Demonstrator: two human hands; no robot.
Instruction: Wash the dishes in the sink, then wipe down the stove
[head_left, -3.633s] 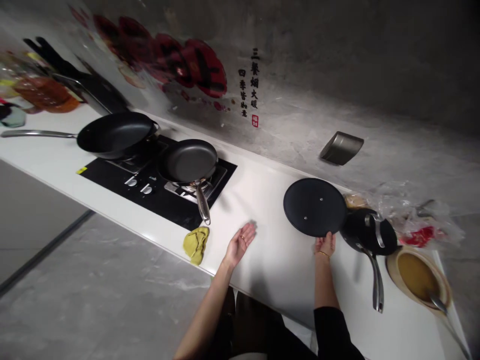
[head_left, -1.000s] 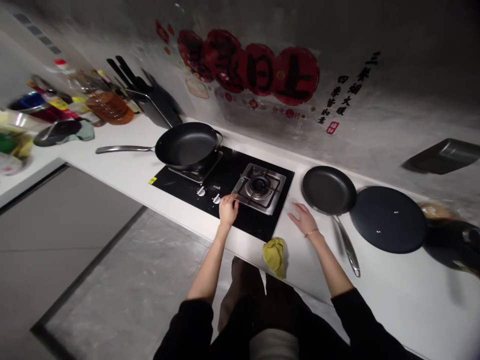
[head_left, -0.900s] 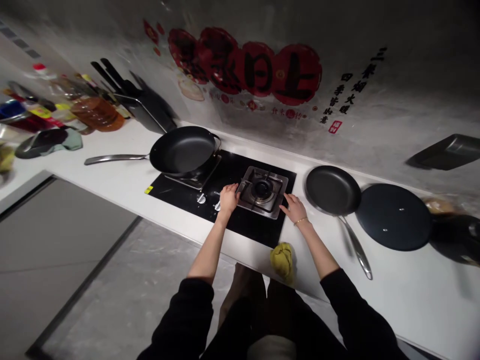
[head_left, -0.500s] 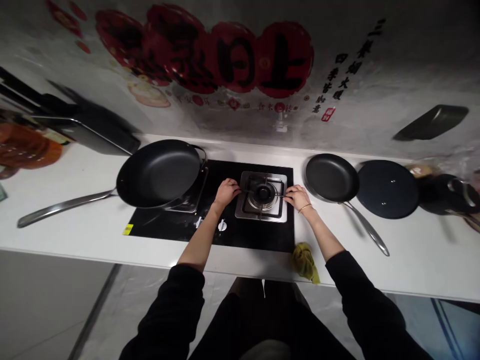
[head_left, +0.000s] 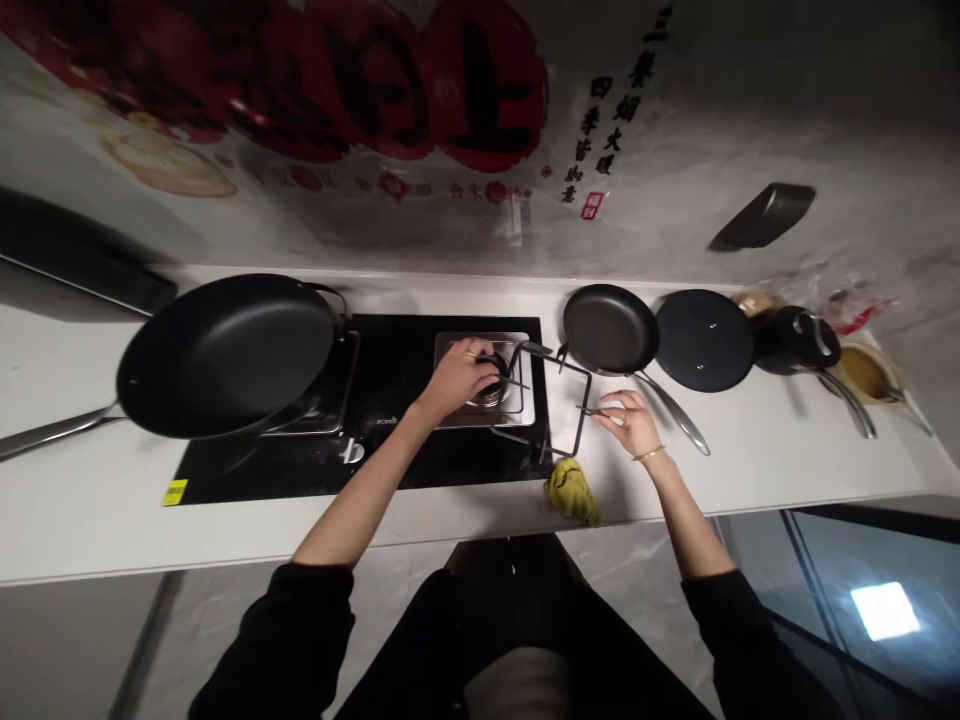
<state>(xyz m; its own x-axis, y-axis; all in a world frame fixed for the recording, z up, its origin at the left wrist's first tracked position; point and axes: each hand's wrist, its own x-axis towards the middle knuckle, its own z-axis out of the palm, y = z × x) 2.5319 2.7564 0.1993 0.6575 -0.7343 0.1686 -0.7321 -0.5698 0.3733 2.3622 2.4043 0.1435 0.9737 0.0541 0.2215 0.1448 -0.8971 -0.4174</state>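
A black square burner grate (head_left: pixel 583 420) is off its seat, spanning the right edge of the black gas hob (head_left: pixel 405 455) and the white counter. My left hand (head_left: pixel 463 382) is closed on the grate's left side, over the burner (head_left: pixel 489 398), and partly hides both. At the grate's right side, the thumb and fingers of my right hand (head_left: pixel 628 422) pinch a short prong. The bare steel drip plate (head_left: pixel 529 405) shows under the grate. Just below the grate's right corner lies a crumpled yellow-green cloth (head_left: pixel 571 490).
A large black frying pan (head_left: pixel 232 350) rests over the left burner, its handle pointing left. On the right stand a smaller frying pan (head_left: pixel 611 328), a dark round lid (head_left: pixel 705 340), a black pot (head_left: pixel 795 340) and a yellowish bowl (head_left: pixel 862 375). The counter's front edge runs before me.
Both hands have carried the grate off the burner to the right, partly over the counter. The camera view has shifted to the right as well.
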